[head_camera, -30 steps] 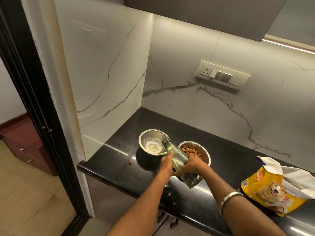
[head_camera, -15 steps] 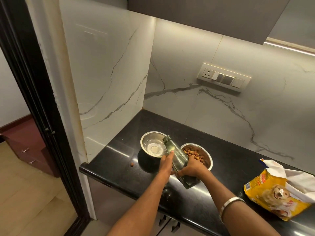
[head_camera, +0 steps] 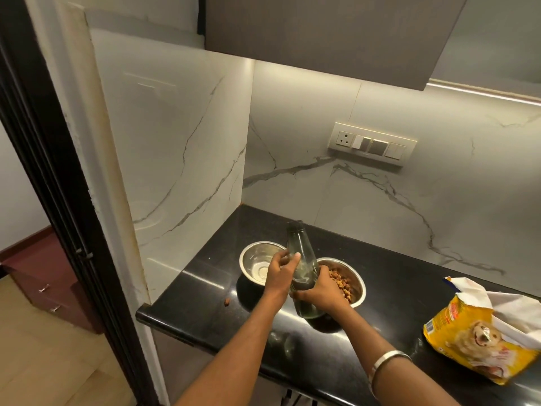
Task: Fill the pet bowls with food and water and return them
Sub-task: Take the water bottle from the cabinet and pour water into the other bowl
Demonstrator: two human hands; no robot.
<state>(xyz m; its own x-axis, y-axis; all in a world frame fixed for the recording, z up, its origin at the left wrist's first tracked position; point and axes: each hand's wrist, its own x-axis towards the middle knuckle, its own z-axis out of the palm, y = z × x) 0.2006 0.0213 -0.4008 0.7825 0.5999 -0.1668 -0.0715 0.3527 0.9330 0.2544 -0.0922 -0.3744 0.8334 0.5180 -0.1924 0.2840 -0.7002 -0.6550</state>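
Note:
Two steel pet bowls sit side by side on the black counter point(head_camera: 205, 300). The left bowl point(head_camera: 254, 260) holds a little water. The right bowl point(head_camera: 355, 284) holds brown kibble. Between them I hold a clear glass bottle point(head_camera: 301, 259), nearly upright, its open neck up and leaning slightly left. My left hand point(head_camera: 282, 272) holds the bottle's left side around mid-body. My right hand point(head_camera: 317, 293) grips its lower body and hides part of the kibble bowl.
A torn yellow dog-food bag point(head_camera: 486, 338) lies at the counter's right. One stray kibble point(head_camera: 227, 302) lies near the front left edge. Marble walls close the corner behind and left. A switch panel point(head_camera: 371, 145) is on the back wall, with a cabinet overhead.
The bottle was tipped with its neck over the water bowl, pouring. Both hands have raised it to nearly upright, and its neck is clear of the bowl.

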